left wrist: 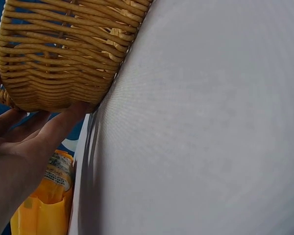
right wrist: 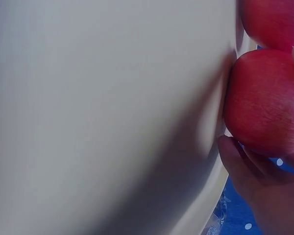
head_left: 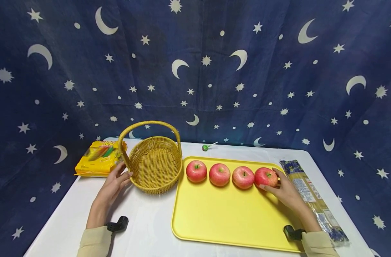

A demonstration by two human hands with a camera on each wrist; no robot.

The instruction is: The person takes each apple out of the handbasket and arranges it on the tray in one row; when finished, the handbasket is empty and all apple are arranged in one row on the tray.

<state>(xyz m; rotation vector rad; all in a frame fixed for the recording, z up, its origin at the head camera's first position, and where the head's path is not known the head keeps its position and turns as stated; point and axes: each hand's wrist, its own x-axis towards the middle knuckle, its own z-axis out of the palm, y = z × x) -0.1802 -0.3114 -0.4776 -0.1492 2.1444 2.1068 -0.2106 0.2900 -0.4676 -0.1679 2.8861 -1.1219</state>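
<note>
My left hand (head_left: 113,185) touches the left side of a woven wicker basket (head_left: 155,167) with a tall arched handle. Close up in the left wrist view, fairly straight fingers (left wrist: 63,125) meet the outer wall of the basket (left wrist: 63,58). A red apple (head_left: 266,176) is held by my right hand (head_left: 287,192), its thumb at the front and another finger behind. That apple (right wrist: 264,103) sits at the right end of a row on a yellow tray (head_left: 227,217). Leftward along the row are a second apple (head_left: 243,177), a third apple (head_left: 219,174) and a fourth (head_left: 196,171).
A yellow packet (head_left: 99,159) lies behind my left hand, left of the basket. Beyond the tray is a green-wrapped lollipop (head_left: 208,146). A long clear-wrapped package (head_left: 311,196) lies along the tray's right side. Behind the white table (head_left: 144,228) hangs a star-patterned curtain (head_left: 202,82).
</note>
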